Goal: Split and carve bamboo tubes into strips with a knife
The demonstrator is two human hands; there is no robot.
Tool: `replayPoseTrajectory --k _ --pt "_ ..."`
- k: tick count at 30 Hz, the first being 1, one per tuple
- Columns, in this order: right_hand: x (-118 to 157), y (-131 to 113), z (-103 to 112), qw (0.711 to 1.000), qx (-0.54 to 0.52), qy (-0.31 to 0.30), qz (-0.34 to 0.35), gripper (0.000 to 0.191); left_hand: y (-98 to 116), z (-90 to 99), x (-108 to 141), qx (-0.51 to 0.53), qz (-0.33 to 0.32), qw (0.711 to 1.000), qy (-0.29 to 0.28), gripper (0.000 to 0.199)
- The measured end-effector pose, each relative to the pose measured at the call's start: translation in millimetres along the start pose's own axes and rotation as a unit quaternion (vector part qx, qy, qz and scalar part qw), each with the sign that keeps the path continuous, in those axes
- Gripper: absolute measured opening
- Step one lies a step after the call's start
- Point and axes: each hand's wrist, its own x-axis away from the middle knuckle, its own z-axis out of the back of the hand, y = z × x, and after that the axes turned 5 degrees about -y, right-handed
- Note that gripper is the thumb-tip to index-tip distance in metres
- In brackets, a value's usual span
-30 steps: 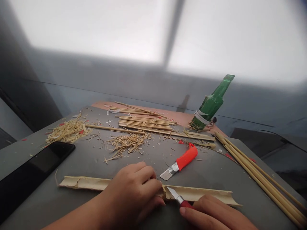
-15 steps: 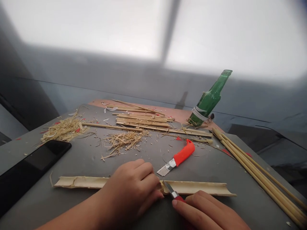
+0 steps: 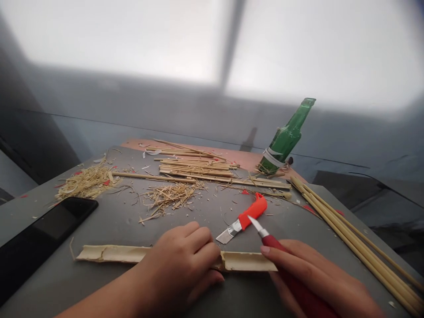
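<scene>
A split, hollow bamboo piece point(image 3: 121, 253) lies crosswise near the front of the table, its pale inner side up. My left hand point(image 3: 185, 260) is closed around its middle, over the part left of a node. In my right hand point(image 3: 308, 269) is a dark red craft knife point(image 3: 276, 244), its short pointed blade raised above the bamboo's right part and pointing up and to the left. My right hand hides the bamboo's right end. Just behind, a red utility knife point(image 3: 253, 213) with its blade out lies on the table.
A black phone point(image 3: 62, 223) lies at the left. Shavings point(image 3: 172, 196) and several thin bamboo sticks point(image 3: 198, 168) cover the middle and back. A green bottle point(image 3: 286, 139) leans at the back right. Long bamboo rods point(image 3: 351, 234) run down the table's right side.
My right hand has lifted the craft knife off the bamboo's node and moved it up and to the right. My left hand keeps its hold on the bamboo.
</scene>
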Motion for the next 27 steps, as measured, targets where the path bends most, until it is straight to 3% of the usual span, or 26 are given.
replayPoseTrajectory --k 4,7,11,15,18,21,23,25,27 --pt "-1 10 5 0.993 -0.072 -0.091 -0.012 0.045 -2 -1.8 1 -0.031 -0.038 0.998 0.04 0.025" --pt "-6 7 5 0.982 -0.089 -0.165 -0.014 0.034 -3 -3.7 0 -0.046 -0.061 0.995 0.057 0.035" --pt "-13 -2 5 0.976 -0.082 -0.202 -0.023 0.019 -7 -5.4 -1 -0.054 -0.085 0.993 0.066 0.039" --pt "-12 -7 7 0.974 -0.135 -0.176 -0.04 0.018 -7 -3.2 2 -0.089 -0.086 0.987 0.102 0.033" --pt "-9 -14 8 0.974 -0.171 -0.122 -0.087 0.021 1 0.8 5 -0.117 -0.054 0.975 0.182 0.02" --pt "-5 -24 5 0.973 -0.171 -0.048 -0.145 0.015 14 3.5 7 -0.083 0.014 0.959 0.271 0.011" --pt "-4 -28 0 0.977 -0.159 -0.026 -0.142 0.016 23 4.1 5 -0.036 0.066 0.947 0.312 0.009" --pt "-4 -31 -6 0.981 -0.152 -0.032 -0.116 0.02 29 4.2 4 -0.001 0.098 0.942 0.32 0.009" --pt "-5 -32 -12 0.983 -0.15 -0.042 -0.097 0.024 34 4.7 2 0.019 0.121 0.953 0.276 0.012"
